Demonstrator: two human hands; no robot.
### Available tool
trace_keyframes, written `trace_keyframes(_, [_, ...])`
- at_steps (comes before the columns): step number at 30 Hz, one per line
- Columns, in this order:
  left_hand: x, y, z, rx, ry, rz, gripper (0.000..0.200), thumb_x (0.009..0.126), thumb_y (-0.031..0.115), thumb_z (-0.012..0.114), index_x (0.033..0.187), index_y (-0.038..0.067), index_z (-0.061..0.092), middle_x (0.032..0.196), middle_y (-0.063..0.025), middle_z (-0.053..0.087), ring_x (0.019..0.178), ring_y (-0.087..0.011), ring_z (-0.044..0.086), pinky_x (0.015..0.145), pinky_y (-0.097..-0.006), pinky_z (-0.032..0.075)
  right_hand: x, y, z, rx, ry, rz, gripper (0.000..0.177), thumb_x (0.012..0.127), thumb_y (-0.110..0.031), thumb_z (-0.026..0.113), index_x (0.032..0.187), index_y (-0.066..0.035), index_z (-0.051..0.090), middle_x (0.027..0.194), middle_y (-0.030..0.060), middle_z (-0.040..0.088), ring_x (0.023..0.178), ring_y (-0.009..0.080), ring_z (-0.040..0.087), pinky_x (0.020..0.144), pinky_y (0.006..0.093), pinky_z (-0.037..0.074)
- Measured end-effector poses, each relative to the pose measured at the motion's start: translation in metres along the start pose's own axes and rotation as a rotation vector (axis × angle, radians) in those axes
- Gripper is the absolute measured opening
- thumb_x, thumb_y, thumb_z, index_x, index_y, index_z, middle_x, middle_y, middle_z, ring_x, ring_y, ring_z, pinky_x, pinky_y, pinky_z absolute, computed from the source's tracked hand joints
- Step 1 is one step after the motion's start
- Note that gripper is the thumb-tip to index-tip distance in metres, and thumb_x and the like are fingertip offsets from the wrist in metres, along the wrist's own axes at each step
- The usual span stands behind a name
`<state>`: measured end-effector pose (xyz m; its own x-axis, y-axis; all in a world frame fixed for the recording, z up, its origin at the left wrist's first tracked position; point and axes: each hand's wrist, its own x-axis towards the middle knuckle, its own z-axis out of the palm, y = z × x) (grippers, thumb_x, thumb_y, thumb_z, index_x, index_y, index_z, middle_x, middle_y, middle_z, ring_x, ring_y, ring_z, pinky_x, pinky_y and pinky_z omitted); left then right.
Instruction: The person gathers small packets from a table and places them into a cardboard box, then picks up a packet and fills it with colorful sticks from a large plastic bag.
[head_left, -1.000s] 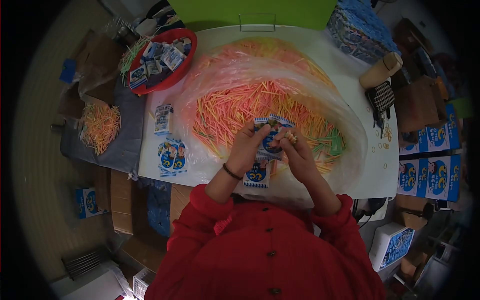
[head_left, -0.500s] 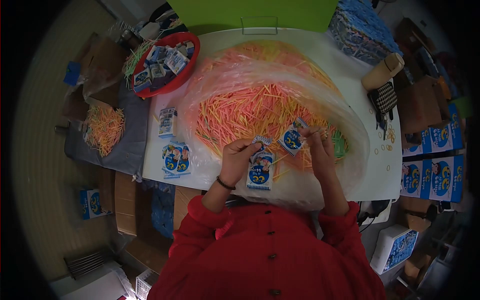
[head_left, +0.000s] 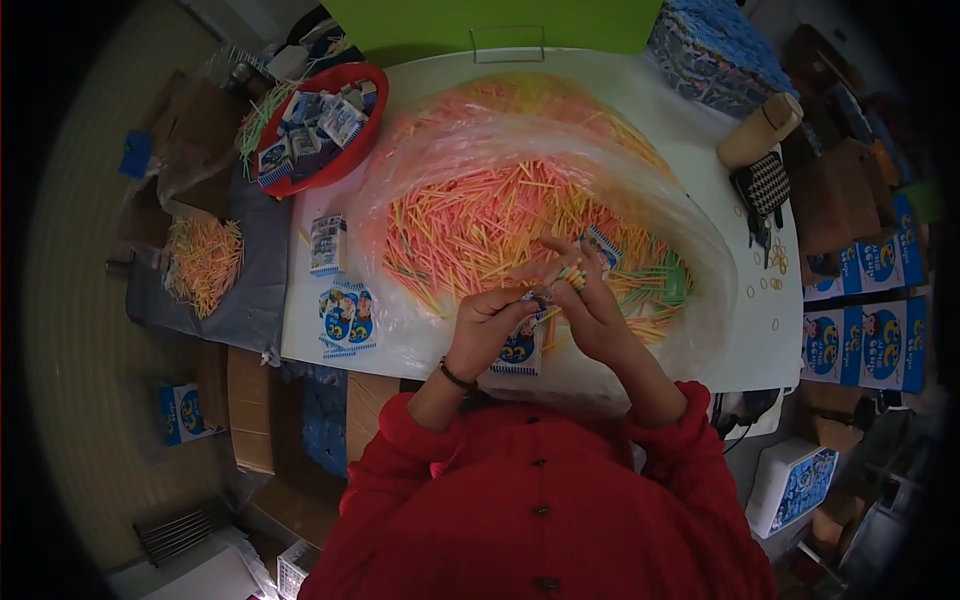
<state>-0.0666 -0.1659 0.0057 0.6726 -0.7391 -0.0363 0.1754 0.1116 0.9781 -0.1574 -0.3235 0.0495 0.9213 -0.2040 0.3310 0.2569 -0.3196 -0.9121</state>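
Note:
Over the near edge of a clear plastic bag full of thin pink, yellow and green sticks, both hands meet. My left hand pinches a small packet whose top edge shows at its fingertips. Between the fingers of my right hand is a short bundle of sticks, its ends close to that packet. Below my left hand lies a blue and white packet, partly covered by the hand. Another packet shows just behind my right fingers, on or above the sticks.
A red basin of packets stands back left. More packets lie on the white table at left. A loose stick pile sits farther left. At right are a beige flask, a checked pouch and rubber bands.
My right hand has moved left and down to my left hand, bringing the stick bundle to the small packet. The packet near its fingers now shows behind them. The view has shifted slightly.

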Motion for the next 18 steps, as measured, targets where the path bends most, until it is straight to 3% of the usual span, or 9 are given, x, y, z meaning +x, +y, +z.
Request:
trace_keyframes(1, [0.000, -0.004, -0.001, -0.015, -0.016, 0.010, 0.016, 0.089, 0.000, 0.062, 0.104, -0.002, 0.069, 0.088, 0.0004, 0.067, 0.078, -0.0039, 0.057, 0.068, -0.0204, 0.048, -0.002, 0.000, -0.001, -0.270, -0.055, 0.018, 0.028, 0.098, -0.016, 0.045, 0.125, -0.007, 0.045, 0.128, 0.0094, 0.056, 0.133, 0.0296, 0.037, 0.112, 0.0511, 0.016])
trace_keyframes(4, [-0.001, -0.011, 0.000, -0.119, -0.011, -0.014, 0.020, 0.091, 0.000, 0.060, 0.110, -0.003, 0.067, 0.093, -0.0008, 0.067, 0.083, -0.0048, 0.059, 0.073, -0.0205, 0.049, -0.002, -0.011, -0.001, -0.517, -0.082, -0.079, 0.033, 0.094, -0.017, 0.054, 0.125, -0.009, 0.048, 0.130, 0.0081, 0.052, 0.133, 0.0301, 0.036, 0.111, 0.0527, 0.015])
trace_keyframes(6, [0.000, -0.013, -0.001, -0.209, 0.015, -0.049, 0.023, 0.091, -0.001, 0.058, 0.113, -0.003, 0.065, 0.096, -0.0014, 0.067, 0.085, -0.0054, 0.059, 0.075, -0.0208, 0.049, 0.000, -0.024, -0.004, -0.507, -0.056, -0.069, 0.036, 0.090, -0.017, 0.058, 0.125, -0.010, 0.050, 0.127, 0.0078, 0.054, 0.130, 0.0291, 0.038, 0.109, 0.0505, 0.018])
trace_keyframes(8, [0.003, -0.016, -0.005, -0.335, -0.104, -0.036, 0.028, 0.092, -0.001, 0.056, 0.119, -0.004, 0.062, 0.103, -0.0031, 0.067, 0.094, -0.0080, 0.060, 0.083, -0.0236, 0.049, 0.002, -0.030, -0.009, -0.494, -0.036, -0.059, 0.040, 0.087, -0.016, 0.062, 0.125, -0.011, 0.051, 0.124, 0.0074, 0.055, 0.128, 0.0281, 0.039, 0.108, 0.0482, 0.021])
trace_keyframes(10, [0.009, -0.004, 0.000, -0.306, -0.111, 0.038, 0.031, 0.091, -0.002, 0.057, 0.122, -0.003, 0.059, 0.108, -0.0044, 0.066, 0.098, -0.0097, 0.060, 0.086, -0.0253, 0.048, 0.006, -0.030, -0.019, -0.464, 0.074, -0.073, 0.029, 0.082, -0.014, 0.067, 0.110, -0.012, 0.059, 0.110, 0.0069, 0.060, 0.111, 0.0261, 0.049, 0.100, 0.0442, 0.030])
trace_keyframes(11, [0.010, 0.002, 0.003, -0.274, -0.128, 0.108, 0.035, 0.091, -0.003, 0.057, 0.126, -0.003, 0.057, 0.113, -0.0058, 0.064, 0.102, -0.0113, 0.059, 0.090, -0.0270, 0.048, 0.005, -0.029, -0.023, -0.458, 0.064, -0.081, 0.029, 0.082, -0.014, 0.067, 0.110, -0.012, 0.059, 0.110, 0.0069, 0.060, 0.111, 0.0261, 0.049, 0.100, 0.0442, 0.030])
trace_keyframes(14, [0.008, 0.008, -0.001, -0.334, -0.214, 0.152, 0.041, 0.090, -0.001, 0.060, 0.129, -0.004, 0.051, 0.123, -0.0115, 0.059, 0.113, -0.0191, 0.057, 0.094, -0.0313, 0.047, 0.007, -0.030, -0.021, -0.625, 0.117, -0.253, 0.016, 0.081, -0.013, 0.067, 0.095, -0.011, 0.060, 0.093, 0.0048, 0.062, 0.090, 0.0266, 0.053, 0.089, 0.0413, 0.034])
trace_keyframes(17, [-0.009, 0.025, -0.012, -0.050, -0.203, 0.256, 0.049, 0.084, -0.006, 0.065, 0.130, -0.003, 0.049, 0.123, -0.0113, 0.059, 0.116, -0.0201, 0.056, 0.098, -0.0333, 0.046, 0.003, -0.034, 0.005, -0.616, 0.171, -0.269, 0.012, 0.079, -0.010, 0.068, 0.086, -0.010, 0.058, 0.084, 0.0036, 0.061, 0.080, 0.0256, 0.054, 0.080, 0.0385, 0.036])
trace_keyframes(18, [-0.015, 0.025, -0.018, 0.085, -0.183, 0.355, 0.045, 0.081, -0.010, 0.066, 0.124, -0.001, 0.053, 0.116, -0.0131, 0.061, 0.109, -0.0213, 0.061, 0.091, -0.0334, 0.051, 0.000, -0.029, 0.011, -0.521, 0.088, -0.248, 0.012, 0.080, -0.009, 0.068, 0.088, -0.009, 0.058, 0.085, 0.0045, 0.061, 0.080, 0.0260, 0.055, 0.077, 0.0377, 0.038])
